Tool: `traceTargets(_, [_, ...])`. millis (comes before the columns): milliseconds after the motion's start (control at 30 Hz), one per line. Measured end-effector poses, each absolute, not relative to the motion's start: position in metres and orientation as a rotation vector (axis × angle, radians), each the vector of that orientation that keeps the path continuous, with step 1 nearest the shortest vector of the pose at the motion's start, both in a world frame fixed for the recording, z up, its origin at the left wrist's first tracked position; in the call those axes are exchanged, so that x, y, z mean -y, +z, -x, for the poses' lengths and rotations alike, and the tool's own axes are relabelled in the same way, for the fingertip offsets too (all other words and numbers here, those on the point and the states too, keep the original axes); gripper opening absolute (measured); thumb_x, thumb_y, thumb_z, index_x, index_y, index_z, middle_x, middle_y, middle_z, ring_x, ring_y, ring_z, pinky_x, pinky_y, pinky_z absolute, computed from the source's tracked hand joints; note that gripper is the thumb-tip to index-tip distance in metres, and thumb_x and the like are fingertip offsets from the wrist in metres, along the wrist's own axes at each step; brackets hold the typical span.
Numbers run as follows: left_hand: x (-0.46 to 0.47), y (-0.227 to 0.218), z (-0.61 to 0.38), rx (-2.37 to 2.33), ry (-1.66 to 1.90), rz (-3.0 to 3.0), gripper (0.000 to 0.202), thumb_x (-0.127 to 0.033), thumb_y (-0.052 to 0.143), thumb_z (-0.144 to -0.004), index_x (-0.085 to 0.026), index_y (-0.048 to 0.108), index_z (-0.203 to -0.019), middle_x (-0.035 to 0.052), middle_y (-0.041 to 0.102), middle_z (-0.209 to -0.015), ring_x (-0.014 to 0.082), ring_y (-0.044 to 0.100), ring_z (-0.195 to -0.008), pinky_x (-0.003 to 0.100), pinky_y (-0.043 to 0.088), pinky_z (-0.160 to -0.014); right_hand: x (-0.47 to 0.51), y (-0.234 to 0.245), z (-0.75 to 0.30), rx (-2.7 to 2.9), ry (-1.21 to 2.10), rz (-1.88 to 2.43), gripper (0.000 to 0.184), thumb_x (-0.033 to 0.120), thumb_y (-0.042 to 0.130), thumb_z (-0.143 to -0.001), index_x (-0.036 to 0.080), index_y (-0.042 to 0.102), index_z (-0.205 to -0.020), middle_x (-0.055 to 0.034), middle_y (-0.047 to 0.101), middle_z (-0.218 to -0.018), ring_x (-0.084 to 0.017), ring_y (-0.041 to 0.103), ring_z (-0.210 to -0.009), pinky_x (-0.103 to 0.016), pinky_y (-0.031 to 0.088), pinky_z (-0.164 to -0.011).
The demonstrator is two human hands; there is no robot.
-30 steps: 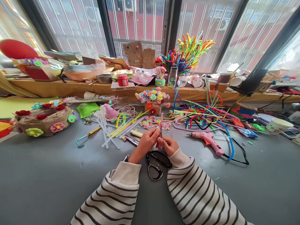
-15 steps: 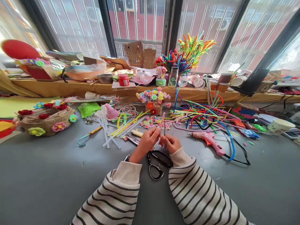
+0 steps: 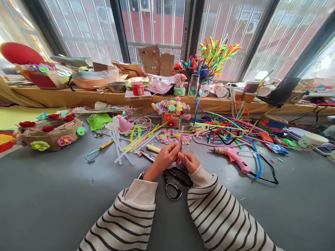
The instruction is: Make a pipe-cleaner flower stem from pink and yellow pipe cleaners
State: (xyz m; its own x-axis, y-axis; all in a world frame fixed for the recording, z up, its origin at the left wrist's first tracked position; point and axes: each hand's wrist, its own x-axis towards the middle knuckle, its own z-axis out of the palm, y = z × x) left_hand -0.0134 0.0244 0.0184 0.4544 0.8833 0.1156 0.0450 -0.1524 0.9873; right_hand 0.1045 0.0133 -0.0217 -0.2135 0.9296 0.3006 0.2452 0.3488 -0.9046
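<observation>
Between the fingertips of my left hand (image 3: pixel 165 157) is a pink pipe cleaner (image 3: pixel 181 134), its free end pointing up. My right hand (image 3: pixel 191 162) is closed round small scissors; their slim metal blades (image 3: pixel 180 147) stand upright against the pipe cleaner, and the handles are mostly hidden by the fingers. Both hands meet over the grey table. Just below them lie larger black-handled scissors (image 3: pixel 173 191), partly covered by the hands. Short pastel pipe cleaner pieces (image 3: pixel 174 136) are heaped just behind.
To the right lie a pink glue gun (image 3: pixel 234 158) with its black cord and a tangle of pipe cleaners (image 3: pixel 222 127). On the left are a woven flower basket (image 3: pixel 53 137), glue sticks (image 3: pixel 120 148) and a crochet hook (image 3: pixel 98 150). A flower pot (image 3: pixel 171 116) stands behind.
The blades in my right hand have moved left and now meet the pink pipe cleaner. My left hand keeps its grip almost in place.
</observation>
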Motion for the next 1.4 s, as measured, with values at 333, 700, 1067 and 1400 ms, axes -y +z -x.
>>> traceTargets(333, [-0.026, 0.017, 0.013, -0.897, 0.927, -1.601, 0.031, -0.041, 0.03, -0.074, -0.016, 0.038, -0.059, -0.0074, 0.032, -0.038, 0.0039, 0.03, -0.031, 0.017, 0.023, -0.032, -0.014, -0.022, -0.104, 1.679, 0.927, 1.12, 0.051, 0.057, 0.031, -0.069, 0.015, 0.051, -0.048, -0.0016, 0.05, -0.051, -0.009, 0.044, -0.048, -0.02, 0.036, -0.045])
traceTargets(700, [-0.023, 0.02, 0.013, -0.841, 0.904, -1.616, 0.025, -0.036, 0.035, -0.073, -0.016, 0.038, -0.058, -0.0072, 0.034, -0.039, 0.0036, 0.029, -0.034, 0.017, 0.023, -0.034, -0.012, -0.022, -0.106, 1.676, 0.85, 1.16, 0.049, 0.056, 0.032, -0.069, 0.015, 0.05, -0.048, -0.001, 0.05, -0.05, -0.009, 0.045, -0.049, -0.02, 0.036, -0.045])
traceTargets(1067, [-0.026, 0.019, 0.014, -0.836, 0.936, -1.525, 0.025, -0.034, 0.038, -0.072, -0.016, 0.035, -0.055, -0.0086, 0.028, -0.035, 0.0022, 0.023, -0.029, 0.017, 0.017, -0.032, -0.012, -0.024, -0.104, 1.632, 0.636, 1.173, 0.044, 0.048, 0.04, -0.069, 0.017, 0.046, -0.039, 0.0, 0.048, -0.046, -0.008, 0.042, -0.044, -0.021, 0.035, -0.049])
traceTargets(1400, [-0.017, 0.026, 0.011, -0.746, 0.857, -1.454, 0.022, -0.032, 0.04, -0.071, -0.015, 0.037, -0.056, -0.0088, 0.031, -0.034, 0.0015, 0.024, -0.027, 0.016, 0.016, -0.03, -0.012, -0.017, -0.109, 1.676, 0.827, 1.08, 0.046, 0.05, 0.035, -0.071, 0.016, 0.047, -0.044, -0.0009, 0.048, -0.05, -0.009, 0.045, -0.05, -0.021, 0.036, -0.05])
